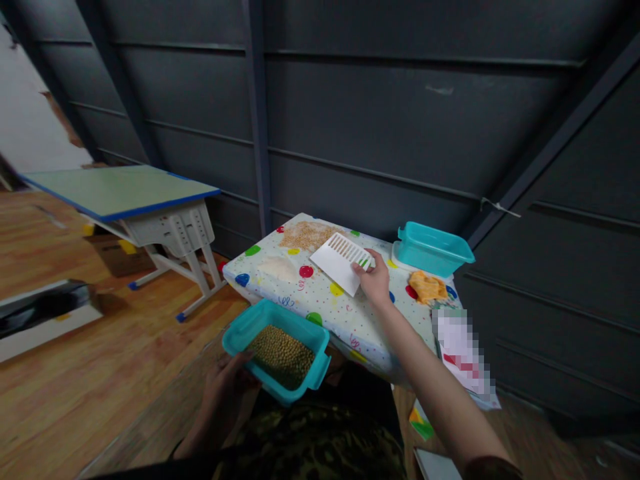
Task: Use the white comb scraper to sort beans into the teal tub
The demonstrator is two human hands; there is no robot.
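Note:
My left hand grips the near left side of a teal plastic container, which is tilted below the table's front edge. Small round yellow-green beans lie in it. Over the table, my right hand is closed on the right edge of a flat white slotted scraper, its row of slots toward the far side. Beyond the scraper's left end, tan grains are spread on the tablecloth. A patch of pale powder or fine grains lies nearer to me.
An empty-looking teal container stands at the table's back right, beside a crumpled orange cloth. The spotted tablecloth covers the table. A dark panelled wall rises behind it. At left stands a green-topped desk.

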